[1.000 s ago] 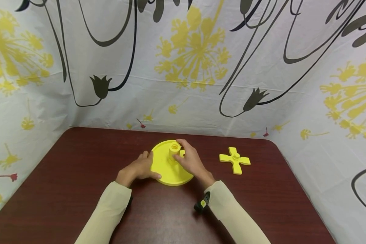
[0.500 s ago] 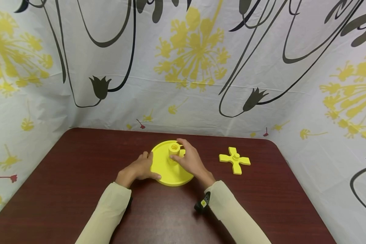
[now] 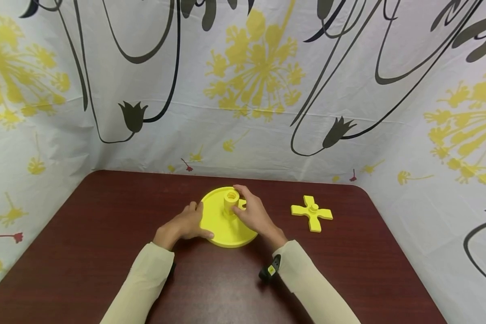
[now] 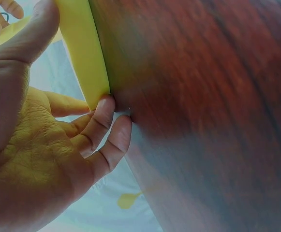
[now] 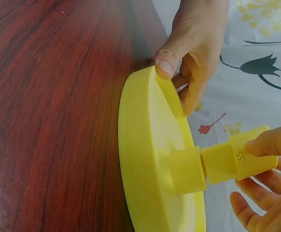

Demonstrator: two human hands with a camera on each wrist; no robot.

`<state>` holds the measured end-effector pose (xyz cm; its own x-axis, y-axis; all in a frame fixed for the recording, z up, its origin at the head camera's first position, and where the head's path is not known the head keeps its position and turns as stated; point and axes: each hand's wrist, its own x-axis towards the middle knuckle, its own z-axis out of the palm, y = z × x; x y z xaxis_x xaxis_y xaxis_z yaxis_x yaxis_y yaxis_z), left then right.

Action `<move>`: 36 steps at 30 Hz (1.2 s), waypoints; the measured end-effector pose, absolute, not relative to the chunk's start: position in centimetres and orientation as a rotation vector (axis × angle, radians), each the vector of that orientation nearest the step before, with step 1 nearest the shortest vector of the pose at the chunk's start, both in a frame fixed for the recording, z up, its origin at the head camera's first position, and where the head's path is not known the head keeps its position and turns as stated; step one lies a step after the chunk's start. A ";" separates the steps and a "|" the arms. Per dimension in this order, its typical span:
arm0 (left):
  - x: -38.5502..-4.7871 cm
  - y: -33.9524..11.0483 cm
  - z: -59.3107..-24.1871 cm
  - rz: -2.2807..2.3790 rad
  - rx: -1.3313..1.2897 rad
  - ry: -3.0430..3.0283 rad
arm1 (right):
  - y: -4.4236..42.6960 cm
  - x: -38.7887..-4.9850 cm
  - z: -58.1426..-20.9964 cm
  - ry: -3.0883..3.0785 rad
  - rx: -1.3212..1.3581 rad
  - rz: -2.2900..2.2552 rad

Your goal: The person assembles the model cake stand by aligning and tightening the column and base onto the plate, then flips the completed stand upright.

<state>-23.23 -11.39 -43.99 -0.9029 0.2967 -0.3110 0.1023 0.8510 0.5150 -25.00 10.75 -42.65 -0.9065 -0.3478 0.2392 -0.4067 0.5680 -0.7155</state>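
A round yellow base with a raised rim (image 3: pixel 227 236) lies on the table, and a hollow-topped upright post (image 3: pixel 231 203) stands on it. My left hand (image 3: pixel 186 221) grips the base's left edge, with the thumb on the near rim (image 5: pixel 171 89) and fingers curled at the side (image 4: pixel 96 125). My right hand (image 3: pixel 254 212) pinches a yellow part marked 35 (image 5: pixel 251 166) between thumb and fingers. In the right wrist view this part is in line with the post, and a narrow gap shows lower down at a cylindrical section (image 5: pixel 188 169).
A yellow cross-shaped piece (image 3: pixel 313 220) with a round knob in its middle lies flat to the right of the base. The dark red-brown table (image 3: pixel 105 252) ends at a patterned white cloth (image 3: pixel 178 148) behind and at both sides.
My right thumb slid left across the post, then back to the right, while the fingers stayed close to it. The left hand and the base have held still.
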 end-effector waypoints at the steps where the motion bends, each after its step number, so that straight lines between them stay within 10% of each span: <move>1: -23.2 -11.4 -44.0 0.706 0.296 2.643 | 10.7 -25.0 -42.7 -2.716 0.650 1.261; 36: -23.0 -11.3 -43.6 0.713 0.301 2.633 | 10.5 -24.9 -42.9 -2.699 0.550 1.134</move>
<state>-22.98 -11.30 -43.62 -0.8989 0.3029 -0.3165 0.1019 0.8471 0.5215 -24.87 10.46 -42.92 -0.9192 -0.2705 0.2861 -0.3937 0.6446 -0.6554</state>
